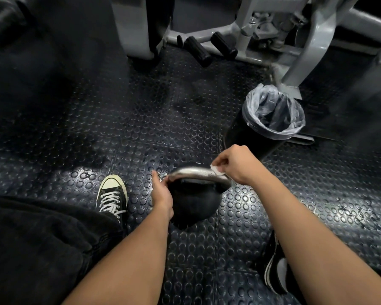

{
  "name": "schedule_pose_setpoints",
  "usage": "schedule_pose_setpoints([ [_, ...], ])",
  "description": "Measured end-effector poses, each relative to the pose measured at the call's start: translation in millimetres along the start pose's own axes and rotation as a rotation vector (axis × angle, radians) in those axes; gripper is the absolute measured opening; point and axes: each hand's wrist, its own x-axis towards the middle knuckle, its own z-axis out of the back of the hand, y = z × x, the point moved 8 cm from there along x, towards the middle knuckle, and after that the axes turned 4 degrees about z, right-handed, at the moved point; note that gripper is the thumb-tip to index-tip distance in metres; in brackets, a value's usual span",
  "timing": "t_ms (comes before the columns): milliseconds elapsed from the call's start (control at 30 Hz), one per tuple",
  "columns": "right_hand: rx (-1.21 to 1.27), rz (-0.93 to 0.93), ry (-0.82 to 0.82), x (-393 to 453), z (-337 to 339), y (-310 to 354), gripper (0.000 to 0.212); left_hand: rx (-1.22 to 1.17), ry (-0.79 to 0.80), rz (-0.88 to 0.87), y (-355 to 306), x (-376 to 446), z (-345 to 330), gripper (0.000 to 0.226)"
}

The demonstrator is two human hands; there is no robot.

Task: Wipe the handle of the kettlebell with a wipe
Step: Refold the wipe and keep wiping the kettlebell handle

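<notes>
Kettlebell seen on the studded rubber floor, directly below and between the two forearms, just right of the left shoe. Black body is tipped toward the camera; whether it is resting fully on the floor or partly lifted cannot be told.

Handle: bare metal, shiny, its long axis running left to right across the view, with a slight drop toward the right end. Both hands are set at its ends, well apart from each other.

Left hand is closed on the left end of the handle, where it curves down to the body; a steadying hold, by the look of it.

Right hand is pinched on a small white wipe, which is pressed onto the right end of the handle. Only a corner of the wipe shows past the fingers.

Judgement: wiping is under way at the right end. The middle and left stretch of the bar lie leftward from the wipe, so the next stroke would be drawn along the axis toward the left hand. The right hand is the nearer to the unwiped span; the left grip would have to be shifted for its end to be reached.

Lined bin stands beyond the right hand, near enough for disposal. Grey machine frame noted behind.
</notes>
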Motion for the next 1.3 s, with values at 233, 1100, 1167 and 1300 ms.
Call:
schedule_pose_setpoints([
  [233,0.019,0.04,-0.032,-1,-7,9,0.017,-0.019,0.046,0.009,2,5,-4,0.077],
  [1100,0.016,0.075,-0.255,-30,-12,-9,0.016,-0.01,0.005,0.004,2,5,0,0.084],
  [1167,0.003,0.123,-0.276,-30,-12,1,0.017,-0.012,0.008,0.0,2,5,-1,0.083],
  [1300,-0.056,0.278,-0.267,-42,-18,20,0.017,-0.013,-0.004,0.009,2,4,1,0.087],
])
